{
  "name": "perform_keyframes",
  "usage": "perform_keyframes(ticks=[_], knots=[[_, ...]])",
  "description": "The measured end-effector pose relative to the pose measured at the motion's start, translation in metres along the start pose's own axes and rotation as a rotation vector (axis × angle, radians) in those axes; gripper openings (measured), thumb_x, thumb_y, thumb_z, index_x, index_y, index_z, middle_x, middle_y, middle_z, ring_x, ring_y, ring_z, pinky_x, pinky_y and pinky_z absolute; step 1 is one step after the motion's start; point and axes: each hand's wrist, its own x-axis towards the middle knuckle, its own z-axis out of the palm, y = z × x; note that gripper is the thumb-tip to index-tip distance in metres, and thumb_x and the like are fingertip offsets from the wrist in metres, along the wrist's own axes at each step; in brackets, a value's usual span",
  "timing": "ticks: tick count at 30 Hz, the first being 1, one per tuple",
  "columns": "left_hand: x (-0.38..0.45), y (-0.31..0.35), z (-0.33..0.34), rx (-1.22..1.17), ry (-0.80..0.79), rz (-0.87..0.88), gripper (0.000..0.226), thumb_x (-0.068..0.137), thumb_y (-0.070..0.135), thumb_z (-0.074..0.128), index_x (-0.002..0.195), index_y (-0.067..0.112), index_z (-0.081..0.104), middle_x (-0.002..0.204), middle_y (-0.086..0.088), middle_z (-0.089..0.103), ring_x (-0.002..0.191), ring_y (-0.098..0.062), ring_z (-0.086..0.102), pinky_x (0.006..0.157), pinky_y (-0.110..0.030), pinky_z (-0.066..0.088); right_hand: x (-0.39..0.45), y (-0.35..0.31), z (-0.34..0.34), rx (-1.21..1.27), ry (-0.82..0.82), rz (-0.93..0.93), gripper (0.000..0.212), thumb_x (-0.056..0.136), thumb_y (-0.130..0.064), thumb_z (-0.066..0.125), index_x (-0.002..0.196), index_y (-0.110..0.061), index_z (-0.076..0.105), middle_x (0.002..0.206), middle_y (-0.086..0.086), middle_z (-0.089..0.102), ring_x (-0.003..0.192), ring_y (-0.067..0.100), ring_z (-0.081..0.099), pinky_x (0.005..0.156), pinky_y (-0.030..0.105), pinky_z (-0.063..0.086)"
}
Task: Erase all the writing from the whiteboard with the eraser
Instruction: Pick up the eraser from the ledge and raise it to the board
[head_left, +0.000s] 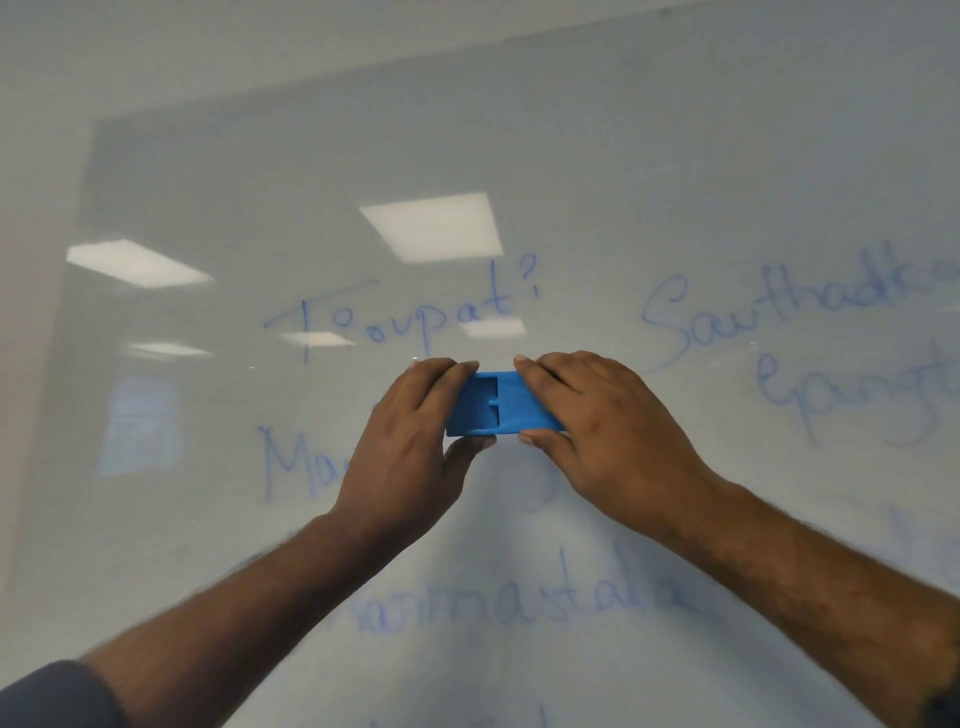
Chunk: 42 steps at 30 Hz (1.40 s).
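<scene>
A: Head view: what surrounds the work?
B: Blue handwriting (410, 317) covers the whiteboard (208, 519), with ceiling lights reflected; the forearms hide some words.
A: And the eraser (493, 404)?
B: Bright blue, centre, against the board. The left hand (410, 441) and right hand (602, 421) each grasp one end.

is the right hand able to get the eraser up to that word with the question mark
Probably yes. The right hand already grips the eraser just below that word, and nothing lies between them on the whiteboard.
</scene>
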Motion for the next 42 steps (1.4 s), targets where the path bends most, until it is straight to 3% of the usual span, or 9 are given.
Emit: perform_keyframes(ticks=[4,9,15,24,30,37,42], knots=[[0.008,-0.041,-0.017,0.037,0.047,0.049,0.066,0.091,0.046,0.06,0.146,0.012,0.046,0.14,-0.004,0.056,0.127,-0.016,0.048,0.107,-0.02,0.034,0.032,-0.016,0.017,-0.026,0.04,-0.007,0.058,0.084,-0.041,0.055,0.131,-0.006,0.054,0.112,0.008,0.064,0.097,0.027,0.062,0.086,0.039,0.051],[0.009,-0.105,-0.043,0.102,0.114,0.088,0.065,0.095,0.044,0.052,0.149,0.008,0.044,0.146,-0.007,0.053,0.133,-0.016,0.044,0.11,-0.011,0.022,0.075,-0.038,0.044,-0.048,0.062,-0.01,0.058,0.086,-0.039,0.057,0.133,-0.005,0.052,0.113,0.009,0.063,0.097,0.029,0.059,0.086,0.039,0.049],[0.007,-0.192,-0.061,0.19,0.078,0.007,0.064,0.1,0.045,0.039,0.155,0.013,0.035,0.158,-0.003,0.039,0.141,-0.018,0.036,0.116,-0.024,0.021,0.122,-0.069,0.068,-0.077,0.072,-0.039,0.057,0.088,-0.034,0.065,0.135,-0.004,0.05,0.112,0.009,0.062,0.096,0.029,0.057,0.084,0.039,0.047],[0.004,-0.3,-0.053,0.252,-0.053,-0.097,0.071,0.1,0.056,0.014,0.161,0.021,0.007,0.168,0.009,0.002,0.155,-0.007,0.004,0.123,-0.02,-0.004,0.172,-0.095,0.102,-0.17,0.054,-0.068,0.059,0.088,-0.034,0.066,0.135,-0.004,0.05,0.114,0.011,0.061,0.099,0.03,0.056,0.086,0.041,0.045],[0.004,-0.327,-0.04,0.218,-0.039,-0.06,0.068,0.101,0.053,0.016,0.161,0.022,0.003,0.168,0.01,-0.003,0.154,-0.003,-0.007,0.124,-0.023,-0.005,0.21,-0.085,0.099,-0.191,0.057,0.024,0.058,0.092,-0.041,0.055,0.14,-0.009,0.046,0.123,0.01,0.058,0.108,0.031,0.052,0.093,0.04,0.039],[0.004,-0.334,-0.038,0.204,-0.029,-0.012,0.068,0.102,0.051,0.016,0.161,0.019,0.004,0.168,0.008,-0.003,0.154,-0.005,-0.006,0.125,-0.026,-0.004,0.263,-0.076,0.098,-0.078,0.039,0.175,0.057,0.091,-0.04,0.06,0.141,-0.018,0.045,0.131,0.006,0.054,0.119,0.026,0.047,0.099,0.037,0.038],[0.003,-0.333,-0.037,0.196,-0.005,-0.007,0.067,0.102,0.048,0.018,0.161,0.017,0.007,0.168,0.006,0.0,0.155,-0.007,-0.004,0.125,-0.026,-0.004,0.249,-0.102,0.116,-0.044,0.041,0.107,0.055,0.088,-0.037,0.065,0.138,-0.016,0.05,0.128,0.007,0.056,0.115,0.03,0.049,0.098,0.037,0.038]])
